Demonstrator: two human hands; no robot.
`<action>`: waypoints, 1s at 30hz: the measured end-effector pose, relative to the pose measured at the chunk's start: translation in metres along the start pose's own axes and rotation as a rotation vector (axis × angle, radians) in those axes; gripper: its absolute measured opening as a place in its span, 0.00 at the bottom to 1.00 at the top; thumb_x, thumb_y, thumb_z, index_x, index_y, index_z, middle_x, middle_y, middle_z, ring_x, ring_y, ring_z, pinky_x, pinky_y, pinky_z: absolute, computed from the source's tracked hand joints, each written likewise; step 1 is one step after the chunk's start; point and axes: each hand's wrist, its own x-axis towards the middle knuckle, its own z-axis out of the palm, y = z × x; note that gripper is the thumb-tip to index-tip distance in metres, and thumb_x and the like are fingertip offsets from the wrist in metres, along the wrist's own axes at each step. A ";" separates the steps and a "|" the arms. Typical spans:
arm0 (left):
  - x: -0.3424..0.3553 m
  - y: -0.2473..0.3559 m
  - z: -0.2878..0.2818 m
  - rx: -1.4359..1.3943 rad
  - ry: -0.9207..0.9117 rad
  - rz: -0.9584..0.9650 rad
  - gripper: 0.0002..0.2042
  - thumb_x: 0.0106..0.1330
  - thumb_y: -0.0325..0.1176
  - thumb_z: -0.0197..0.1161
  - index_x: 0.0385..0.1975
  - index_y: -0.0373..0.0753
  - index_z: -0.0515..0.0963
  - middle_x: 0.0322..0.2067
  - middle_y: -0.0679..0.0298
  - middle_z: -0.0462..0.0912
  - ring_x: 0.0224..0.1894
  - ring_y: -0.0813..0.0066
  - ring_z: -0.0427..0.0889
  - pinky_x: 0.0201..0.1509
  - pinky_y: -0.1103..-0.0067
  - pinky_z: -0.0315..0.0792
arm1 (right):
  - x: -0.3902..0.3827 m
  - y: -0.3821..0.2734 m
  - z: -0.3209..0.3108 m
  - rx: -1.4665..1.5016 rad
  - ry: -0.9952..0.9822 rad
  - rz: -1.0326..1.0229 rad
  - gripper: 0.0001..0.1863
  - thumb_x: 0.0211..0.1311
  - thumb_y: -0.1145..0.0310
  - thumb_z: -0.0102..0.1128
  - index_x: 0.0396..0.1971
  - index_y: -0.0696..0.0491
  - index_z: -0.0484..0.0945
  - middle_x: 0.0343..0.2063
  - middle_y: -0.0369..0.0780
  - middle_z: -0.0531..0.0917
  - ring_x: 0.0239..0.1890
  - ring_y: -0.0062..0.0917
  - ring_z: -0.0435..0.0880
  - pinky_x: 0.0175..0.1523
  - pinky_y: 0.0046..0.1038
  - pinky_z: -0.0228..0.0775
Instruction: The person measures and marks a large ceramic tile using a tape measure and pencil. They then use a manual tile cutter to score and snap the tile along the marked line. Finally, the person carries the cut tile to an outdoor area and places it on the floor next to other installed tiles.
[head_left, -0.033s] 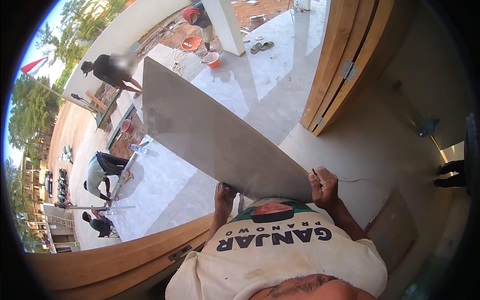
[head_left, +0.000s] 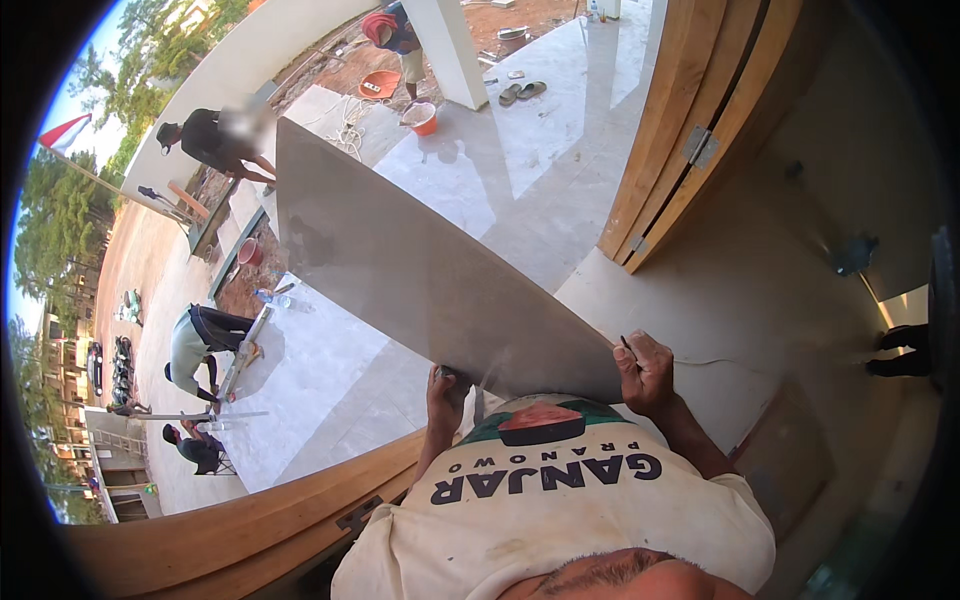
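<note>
A large grey tile (head_left: 430,270) juts out from my waist, tilted, its far corner reaching up and to the left. My left hand (head_left: 446,396) is closed on its near left edge, with something small and dark at the thumb that I cannot make out. Closed on the right corner is my right hand (head_left: 646,372), and a thin dark stick-like piece pokes up between its fingers. The tile's near edge lies close to my shirt front (head_left: 550,480). The underside of the tile is hidden.
A wooden door frame (head_left: 690,120) rises at right; another wooden beam (head_left: 260,510) crosses at lower left. Pale floor tiles (head_left: 320,350) spread beyond. Several people work there, one bent over (head_left: 200,345) by a long bar. An orange bucket (head_left: 424,122), sandals (head_left: 523,93) and a pillar (head_left: 450,55) stand farther off.
The tile's far corner sits slightly farther left and lower in the picture, while the surroundings have shifted a little too. Both hands keep their hold.
</note>
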 end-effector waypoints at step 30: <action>0.850 0.177 0.214 0.258 -0.212 -0.189 0.22 0.53 0.27 0.56 0.52 0.40 0.68 0.40 0.61 0.76 0.40 0.69 0.78 0.41 0.76 0.74 | 0.615 0.350 0.163 -0.141 0.401 0.235 0.14 0.64 0.69 0.53 0.20 0.59 0.69 0.16 0.45 0.68 0.16 0.39 0.69 0.23 0.35 0.60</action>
